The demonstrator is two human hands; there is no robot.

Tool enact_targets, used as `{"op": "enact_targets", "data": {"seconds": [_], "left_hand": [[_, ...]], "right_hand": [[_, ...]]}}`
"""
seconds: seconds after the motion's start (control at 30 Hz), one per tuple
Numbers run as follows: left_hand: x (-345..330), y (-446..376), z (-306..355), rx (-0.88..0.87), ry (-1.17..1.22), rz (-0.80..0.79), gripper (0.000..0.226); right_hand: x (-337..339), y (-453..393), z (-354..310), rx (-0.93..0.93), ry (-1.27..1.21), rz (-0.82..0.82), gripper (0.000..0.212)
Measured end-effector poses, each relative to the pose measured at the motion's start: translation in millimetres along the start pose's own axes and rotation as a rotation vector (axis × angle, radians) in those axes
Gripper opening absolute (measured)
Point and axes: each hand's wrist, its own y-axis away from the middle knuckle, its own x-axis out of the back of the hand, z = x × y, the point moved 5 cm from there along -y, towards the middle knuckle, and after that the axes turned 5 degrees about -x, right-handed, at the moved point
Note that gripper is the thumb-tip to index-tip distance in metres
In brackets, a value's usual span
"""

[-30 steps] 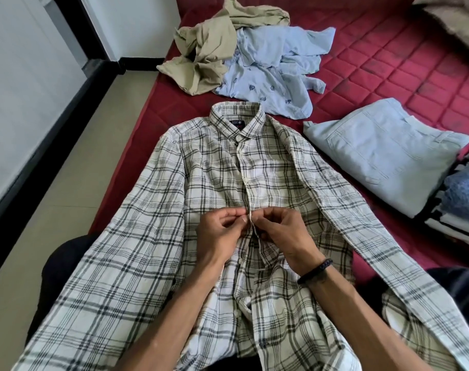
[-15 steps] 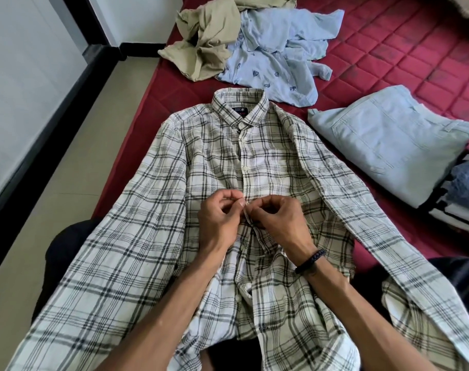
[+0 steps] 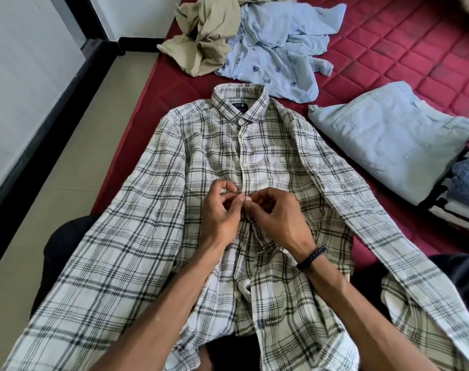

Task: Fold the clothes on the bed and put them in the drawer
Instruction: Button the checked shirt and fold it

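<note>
Plaid shirt (image 3: 158, 236) lies face up in the centre of the frame on the red quilted bed (image 3: 404, 57), collar toward the top, sleeves splayed to lower left and lower right. Its left sleeve overhangs the bed's left edge above the tiled floor (image 3: 62, 183); the hem runs out of the bottom of the frame.

Left hand (image 3: 220, 212) and right hand (image 3: 279, 215) meet at mid-placket, fingers curled, each pinching the shirt front beside a small white button (image 3: 249, 199). Whether the button is through its hole cannot be told. Dark braided wristband (image 3: 311, 257) on the right wrist.

Open bed surface shows upper right. Crumpled khaki garment (image 3: 201, 41) and light blue printed shirt (image 3: 276, 49) lie top centre, touching, the khaki one cut off by the frame top. Folded pale blue trousers (image 3: 388, 140) lie at right, just beside the plaid sleeve. A stack of folded clothes (image 3: 463, 194) is cut off at the right edge.
</note>
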Motion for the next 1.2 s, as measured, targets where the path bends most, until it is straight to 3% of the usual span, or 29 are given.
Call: {"op": "enact_targets", "data": {"seconds": [0.23,0.43,0.53,0.63,0.8,0.87,0.97,1.13,1.2], "left_hand": [[-8.1,-20.3,20.2,-0.164,-0.09,-0.015,0.019],[-10.6,-85.1,36.8,-0.129,-0.147,0.0,0.018],[-7.6,-97.0,30.2,-0.106,-0.256,-0.039,0.013],[0.6,-84.4,26.4,-0.087,-0.366,-0.078,0.013],[20.3,-21.9,55.2,-0.32,-0.525,-0.145,0.01],[23.6,0.3,46.8,-0.287,-0.58,-0.193,0.005],[23.0,19.4,24.8,-0.218,-0.678,-0.226,0.023],[19.8,20.1,29.9,-0.269,-0.797,-0.213,0.022],[18.2,21.9,39.3,-0.322,-0.823,-0.191,0.027]], "right_hand": [[3.3,-16.0,-13.2,0.057,0.156,0.04,0.017],[33.1,-29.9,-58.7,0.006,0.115,0.109,0.02],[25.4,1.8,-66.7,0.042,0.203,0.013,0.021],[-0.8,32.5,-44.2,-0.036,0.246,-0.095,0.027],[-25.1,38.3,-13.9,-0.036,0.281,0.033,0.035],[-29.6,35.9,-10.4,-0.019,0.362,0.088,0.034],[-34.7,35.2,-7.6,-0.024,0.444,0.122,0.033],[-36.5,39.2,-10.3,0.012,0.471,0.19,0.018],[-37.1,39.9,-11.7,0.02,0.521,0.175,0.022]]}}
